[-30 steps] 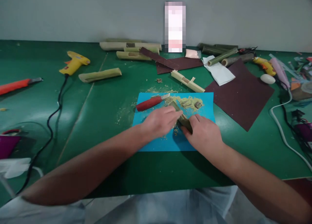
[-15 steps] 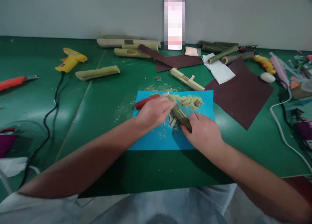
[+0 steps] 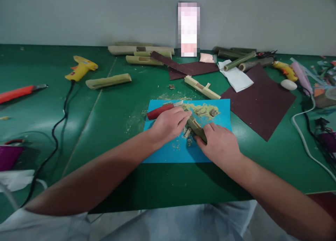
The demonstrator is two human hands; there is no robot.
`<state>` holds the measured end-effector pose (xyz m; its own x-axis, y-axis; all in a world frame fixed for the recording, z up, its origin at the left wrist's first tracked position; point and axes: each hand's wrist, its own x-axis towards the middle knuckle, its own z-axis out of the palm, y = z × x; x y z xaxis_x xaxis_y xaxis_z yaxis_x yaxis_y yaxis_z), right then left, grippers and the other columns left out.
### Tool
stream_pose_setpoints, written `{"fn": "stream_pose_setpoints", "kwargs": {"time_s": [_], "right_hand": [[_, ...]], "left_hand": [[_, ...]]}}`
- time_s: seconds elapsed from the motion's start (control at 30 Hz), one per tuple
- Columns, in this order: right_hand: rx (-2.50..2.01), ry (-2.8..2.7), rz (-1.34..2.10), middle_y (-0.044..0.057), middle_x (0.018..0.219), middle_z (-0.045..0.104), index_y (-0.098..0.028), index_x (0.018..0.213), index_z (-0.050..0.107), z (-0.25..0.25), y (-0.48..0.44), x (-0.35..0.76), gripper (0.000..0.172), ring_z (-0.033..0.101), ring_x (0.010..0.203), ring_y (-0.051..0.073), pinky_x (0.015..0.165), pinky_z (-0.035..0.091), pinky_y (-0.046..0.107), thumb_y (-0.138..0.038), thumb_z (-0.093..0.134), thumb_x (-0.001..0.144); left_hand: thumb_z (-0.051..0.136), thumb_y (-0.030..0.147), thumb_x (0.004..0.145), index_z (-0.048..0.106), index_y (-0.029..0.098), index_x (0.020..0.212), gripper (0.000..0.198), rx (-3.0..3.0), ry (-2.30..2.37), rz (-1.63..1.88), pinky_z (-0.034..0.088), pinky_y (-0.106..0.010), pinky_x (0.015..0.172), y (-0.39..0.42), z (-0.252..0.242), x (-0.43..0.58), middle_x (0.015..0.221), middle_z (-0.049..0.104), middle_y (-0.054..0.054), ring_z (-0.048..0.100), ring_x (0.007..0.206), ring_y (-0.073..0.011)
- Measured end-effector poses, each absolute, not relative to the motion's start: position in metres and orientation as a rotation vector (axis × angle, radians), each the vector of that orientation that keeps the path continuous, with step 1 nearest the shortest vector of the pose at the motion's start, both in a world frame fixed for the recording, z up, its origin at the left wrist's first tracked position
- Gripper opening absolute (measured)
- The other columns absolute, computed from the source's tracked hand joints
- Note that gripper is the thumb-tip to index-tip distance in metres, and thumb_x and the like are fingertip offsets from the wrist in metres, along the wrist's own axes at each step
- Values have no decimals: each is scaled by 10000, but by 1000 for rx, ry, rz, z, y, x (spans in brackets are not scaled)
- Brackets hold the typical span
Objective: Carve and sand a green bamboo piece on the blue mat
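Note:
A short green bamboo piece with a cut-out slot lies slanted over the blue sheet. My right hand is wrapped round its lower right end. At its upper left end, my left hand has its fingers pressed together on the bamboo; the fingertips partly cover that end. Beyond my left hand rests a red-handled cutter with its blade pointing right, not gripped. Yellowish shavings are heaped on the sheet behind the bamboo, with more scraps below it.
Cut bamboo pieces lie at the left and back. A yellow glue gun and an orange cutter are on the left. Brown sheets, white paper, a white egg-shaped object and cables are on the right. A phone stands behind.
The left fingers have shifted slightly on the bamboo's upper end and look less blurred. The whole view has moved a little; my right hand keeps its hold.

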<state>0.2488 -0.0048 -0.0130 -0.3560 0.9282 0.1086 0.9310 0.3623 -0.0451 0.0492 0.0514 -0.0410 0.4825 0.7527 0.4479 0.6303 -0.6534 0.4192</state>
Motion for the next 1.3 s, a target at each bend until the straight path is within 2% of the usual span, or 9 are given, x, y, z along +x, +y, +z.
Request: {"fn": "stream_pose_setpoints", "kwargs": {"time_s": [0.13,0.3,0.43,0.6,0.73,0.9,1.13,1.3], "right_hand": [[-1733,-2482,15,59,808,655,-189,835,613,-10,-4,250,272,609,747,210,615,291,338,-444,556,915],[-1731,-2477,-4,55,806,653,-192,812,615,-10,-4,251,217,610,739,203,611,284,340,-364,542,923],[-1721,-2478,-66,70,817,650,-180,843,620,-12,-3,252,204,619,773,220,614,298,337,-359,559,920],[-1736,-2482,12,83,833,653,-176,857,621,-14,-3,251,221,616,780,221,602,312,328,-367,547,940],[-1750,-2481,43,86,840,654,-173,861,625,-14,-3,251,229,620,790,227,603,325,327,-376,553,940],[-1738,-2476,34,92,838,656,-170,853,626,-15,-3,251,239,613,777,218,602,324,323,-371,537,947],[-1721,-2452,-9,77,759,646,-173,781,627,-16,-7,252,263,605,708,200,574,286,320,-364,538,939],[-1727,-2440,23,69,772,651,-179,786,633,-16,-3,252,308,596,694,187,574,268,322,-379,485,969]], "left_hand": [[465,246,1015,693,151,1132,274,2501,1195,968,568,-323,841,52,-42,49,981,713,-77,679,924,-184],[486,244,1008,697,139,1144,272,2550,1200,920,574,-348,818,56,-40,47,983,721,-85,688,923,-213],[496,233,1006,702,129,1121,258,2557,1244,962,562,-368,884,56,-39,50,996,730,-86,685,943,-217],[452,266,1027,695,131,1138,299,2576,1073,851,558,-313,740,50,-42,55,919,710,-87,668,842,-186],[459,273,1022,712,134,1081,294,2549,1193,950,560,-329,783,53,-42,51,923,714,-89,672,865,-192],[452,274,1019,708,147,1124,304,2582,1160,893,567,-307,762,57,-44,46,888,707,-76,672,836,-175],[474,256,1009,707,158,1141,285,2537,1227,1012,576,-321,838,60,-42,36,1006,735,-90,693,920,-187],[484,243,1009,689,181,1173,270,2527,1204,1027,560,-330,908,59,-37,39,1085,737,-73,690,994,-185]]}}
